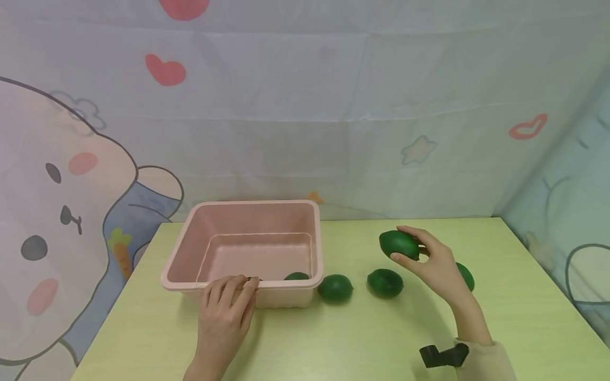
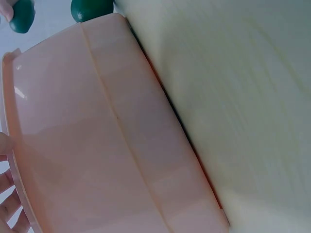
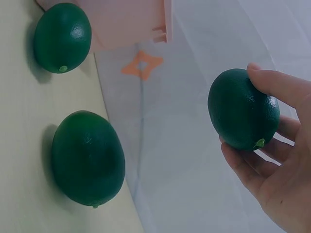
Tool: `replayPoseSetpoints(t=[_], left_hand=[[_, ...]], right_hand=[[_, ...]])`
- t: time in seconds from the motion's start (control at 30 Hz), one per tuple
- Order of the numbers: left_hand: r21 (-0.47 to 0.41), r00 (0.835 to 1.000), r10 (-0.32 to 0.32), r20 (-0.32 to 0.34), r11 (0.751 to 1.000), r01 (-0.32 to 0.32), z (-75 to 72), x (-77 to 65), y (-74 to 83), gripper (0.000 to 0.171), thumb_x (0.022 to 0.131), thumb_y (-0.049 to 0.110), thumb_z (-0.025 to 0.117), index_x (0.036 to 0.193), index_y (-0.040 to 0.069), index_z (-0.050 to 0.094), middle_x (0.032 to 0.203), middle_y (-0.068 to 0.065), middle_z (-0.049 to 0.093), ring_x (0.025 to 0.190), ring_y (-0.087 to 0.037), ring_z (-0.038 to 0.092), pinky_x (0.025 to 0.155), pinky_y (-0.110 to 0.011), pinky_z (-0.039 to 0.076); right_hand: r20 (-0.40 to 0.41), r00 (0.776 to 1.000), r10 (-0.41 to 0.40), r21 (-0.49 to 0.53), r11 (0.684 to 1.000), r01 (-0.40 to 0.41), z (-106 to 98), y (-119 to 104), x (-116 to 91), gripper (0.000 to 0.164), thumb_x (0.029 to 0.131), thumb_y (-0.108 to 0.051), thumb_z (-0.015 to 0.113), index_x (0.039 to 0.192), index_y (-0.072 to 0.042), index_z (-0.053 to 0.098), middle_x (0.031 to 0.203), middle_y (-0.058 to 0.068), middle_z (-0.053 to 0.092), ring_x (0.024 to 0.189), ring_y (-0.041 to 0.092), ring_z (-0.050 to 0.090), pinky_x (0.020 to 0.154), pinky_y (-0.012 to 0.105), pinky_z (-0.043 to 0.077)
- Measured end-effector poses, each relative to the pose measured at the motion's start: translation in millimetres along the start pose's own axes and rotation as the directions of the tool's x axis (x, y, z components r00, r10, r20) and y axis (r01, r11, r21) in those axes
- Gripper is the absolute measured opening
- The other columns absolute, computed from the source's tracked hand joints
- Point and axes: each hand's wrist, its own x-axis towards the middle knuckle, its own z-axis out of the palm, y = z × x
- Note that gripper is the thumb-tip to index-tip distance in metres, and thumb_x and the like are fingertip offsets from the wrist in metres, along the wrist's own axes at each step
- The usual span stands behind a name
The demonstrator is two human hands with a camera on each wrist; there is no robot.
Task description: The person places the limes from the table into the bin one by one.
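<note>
My right hand (image 1: 437,267) pinches a dark green lime (image 1: 398,244) between thumb and fingers, held up above the table. In the right wrist view the held lime (image 3: 239,110) shows its pale stem end toward the palm. My left hand (image 1: 224,317) grips the near rim of a pink plastic basin (image 1: 257,219), fingers hooked over the edge. Inside the basin a lime (image 1: 297,276) shows partly above the rim, and a bit of dark green peeks out by the left fingers.
One lime (image 1: 335,289) lies against the basin's right side, another lime (image 1: 385,283) farther right. Behind the right wrist a third lime (image 1: 465,276) is partly hidden. The pale green table (image 1: 357,344) ends at a printed curtain (image 1: 352,132) behind.
</note>
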Motion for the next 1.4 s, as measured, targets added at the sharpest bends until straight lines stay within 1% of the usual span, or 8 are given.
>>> replayPoseSetpoints(t=[0.13, 0.27, 0.37, 0.47, 0.7, 0.93, 1.2, 1.4], left_hand=[[0.000, 1.000, -0.002, 0.003, 1.000, 0.002, 0.2, -0.1, -0.2, 0.030, 0.101, 0.027, 0.046, 0.101, 0.010, 0.071, 0.093, -0.008, 0.066, 0.091, -0.029, 0.057, 0.084, -0.042, 0.042], [0.007, 1.000, 0.004, -0.001, 1.000, -0.004, 0.4, -0.1, -0.3, 0.030, 0.101, 0.026, 0.047, 0.101, 0.010, 0.071, 0.093, -0.008, 0.066, 0.090, -0.029, 0.058, 0.083, -0.043, 0.043], [0.011, 1.000, 0.008, -0.003, 1.000, -0.008, 0.2, -0.1, -0.2, 0.029, 0.101, 0.026, 0.047, 0.100, 0.010, 0.072, 0.093, -0.008, 0.066, 0.090, -0.029, 0.058, 0.083, -0.043, 0.043], [0.012, 1.000, 0.007, -0.001, 1.000, -0.007, -0.1, -0.2, 0.1, 0.030, 0.101, 0.026, 0.047, 0.101, 0.010, 0.072, 0.093, -0.008, 0.066, 0.090, -0.029, 0.058, 0.083, -0.043, 0.043], [0.011, 1.000, 0.003, 0.005, 1.000, -0.003, -0.5, -0.4, 0.4, 0.029, 0.101, 0.026, 0.047, 0.101, 0.010, 0.072, 0.093, -0.008, 0.066, 0.090, -0.029, 0.058, 0.083, -0.043, 0.043], [0.005, 1.000, 0.000, 0.005, 1.000, 0.000, -0.6, -0.8, 0.1, 0.029, 0.100, 0.026, 0.048, 0.101, 0.010, 0.072, 0.093, -0.009, 0.066, 0.091, -0.029, 0.057, 0.083, -0.043, 0.043], [0.005, 1.000, -0.002, 0.008, 1.000, 0.002, -1.3, -0.5, 0.5, 0.029, 0.100, 0.027, 0.048, 0.101, 0.010, 0.072, 0.093, -0.009, 0.066, 0.091, -0.029, 0.057, 0.083, -0.043, 0.043], [0.003, 1.000, -0.004, 0.012, 1.000, 0.004, -1.7, 0.1, 1.0, 0.029, 0.100, 0.027, 0.048, 0.102, 0.010, 0.072, 0.094, -0.008, 0.066, 0.091, -0.029, 0.057, 0.084, -0.042, 0.043]], right_hand=[[-0.010, 0.999, -0.033, -0.012, 0.999, 0.033, 0.3, -4.9, 4.3, 0.060, 0.086, -0.037, 0.071, 0.140, -0.025, 0.047, 0.135, 0.003, 0.055, 0.106, 0.019, 0.057, 0.086, 0.026, 0.048], [-0.017, 0.998, -0.057, -0.018, 0.998, 0.057, 0.3, -9.6, 7.6, 0.060, 0.086, -0.035, 0.072, 0.140, -0.026, 0.048, 0.135, 0.002, 0.055, 0.104, 0.008, 0.056, 0.085, 0.020, 0.047], [-0.013, 0.998, -0.068, -0.011, 0.998, 0.068, 0.1, -13.8, 10.2, 0.060, 0.085, -0.036, 0.072, 0.139, -0.026, 0.049, 0.134, 0.001, 0.056, 0.102, 0.001, 0.054, 0.085, 0.019, 0.047], [-0.011, 0.996, -0.085, -0.010, 0.996, 0.084, 0.5, -17.6, 13.3, 0.060, 0.084, -0.035, 0.073, 0.139, -0.025, 0.050, 0.133, 0.001, 0.057, 0.101, -0.002, 0.054, 0.085, 0.018, 0.047], [-0.009, 0.989, -0.148, -0.008, 0.989, 0.148, 3.3, -25.3, 20.6, 0.059, 0.083, -0.032, 0.075, 0.137, -0.023, 0.052, 0.130, 0.001, 0.058, 0.103, 0.000, 0.054, 0.091, 0.021, 0.046], [-0.019, 0.983, -0.181, 0.000, 0.984, 0.181, 4.5, -37.3, 26.7, 0.059, 0.082, -0.031, 0.076, 0.136, -0.024, 0.053, 0.129, -0.003, 0.059, 0.104, 0.002, 0.056, 0.091, 0.021, 0.047], [0.011, 0.979, -0.203, 0.008, 0.979, 0.203, 7.4, -50.0, 31.7, 0.057, 0.084, -0.029, 0.074, 0.136, -0.022, 0.053, 0.126, 0.001, 0.060, 0.107, 0.016, 0.059, 0.093, 0.031, 0.048], [0.017, 0.974, -0.227, 0.006, 0.974, 0.227, 11.4, -57.8, 35.9, 0.057, 0.083, -0.027, 0.075, 0.135, -0.019, 0.053, 0.126, 0.003, 0.060, 0.106, 0.018, 0.060, 0.090, 0.031, 0.048]])
